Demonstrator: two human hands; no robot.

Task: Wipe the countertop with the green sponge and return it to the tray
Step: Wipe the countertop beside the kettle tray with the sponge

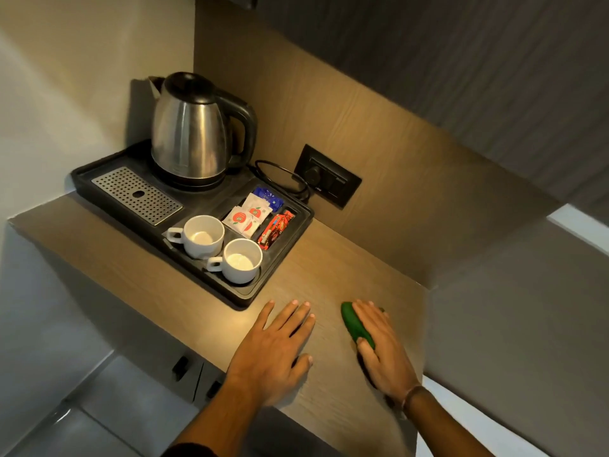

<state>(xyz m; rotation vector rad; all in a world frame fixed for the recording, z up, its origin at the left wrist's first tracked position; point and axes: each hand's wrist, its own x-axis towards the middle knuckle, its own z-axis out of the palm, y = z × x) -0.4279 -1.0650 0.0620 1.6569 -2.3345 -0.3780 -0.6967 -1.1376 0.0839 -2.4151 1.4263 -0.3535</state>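
Observation:
The green sponge (355,324) lies flat on the wooden countertop (316,272) near its right end. My right hand (382,351) presses down on the sponge, fingers over its top and thumb along its near side, so only the sponge's left edge shows. My left hand (276,347) rests flat on the countertop to the left of the sponge, fingers spread, holding nothing. The black tray (283,255) sits at the back left of the counter, its near corner just beyond my left fingertips.
On the tray stand a steel kettle (191,130), a perforated metal drip plate (138,196), two white cups (202,237) and sachets (250,216). A wall socket (326,179) with the kettle's cord is behind. The counter ends at a wall on the right.

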